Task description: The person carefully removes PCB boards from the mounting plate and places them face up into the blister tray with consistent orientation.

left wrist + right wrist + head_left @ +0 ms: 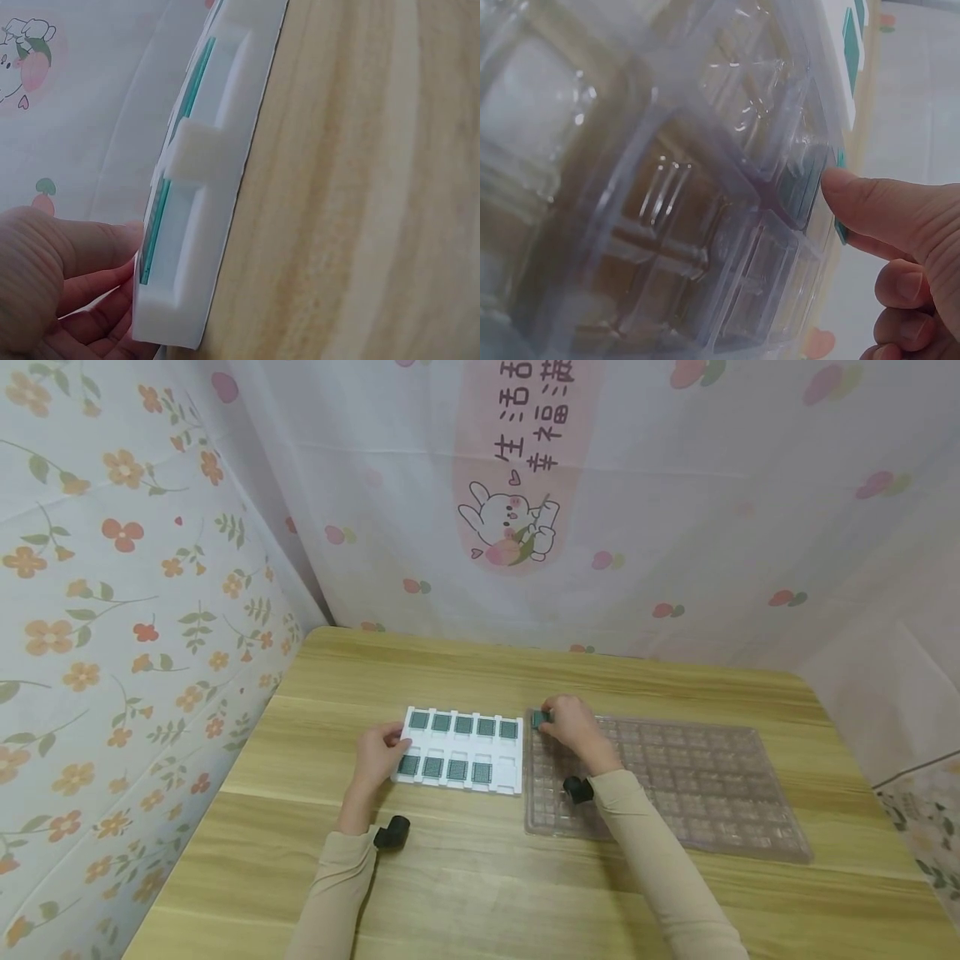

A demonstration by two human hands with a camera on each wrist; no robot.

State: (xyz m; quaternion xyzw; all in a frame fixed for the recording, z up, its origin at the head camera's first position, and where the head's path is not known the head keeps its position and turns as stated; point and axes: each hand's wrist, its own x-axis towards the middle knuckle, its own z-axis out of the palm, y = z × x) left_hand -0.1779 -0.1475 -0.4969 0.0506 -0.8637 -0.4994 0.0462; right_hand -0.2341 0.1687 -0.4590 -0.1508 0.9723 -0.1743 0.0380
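My left hand (378, 753) grips the left end of a white tray (457, 746); in the left wrist view the thumb of the hand (75, 277) lies at the tray's edge (195, 150). The tray carries two rows of green square pieces (463, 725), and its front right slot has no piece. At the back left corner of a clear compartment tray (675, 768), my right hand (573, 727) pinches a green piece (539, 719). The right wrist view shows the thumb and a finger of this hand (907, 225) around the piece (841, 225), at the clear tray's wall (765, 187).
Both trays lie side by side on a wooden table (465, 877), the clear one on the right. Behind the table hangs a printed curtain (637, 527), with a floral cloth (135, 610) at the left. A black device (393, 832) is on the left wrist, another (577, 790) on the right.
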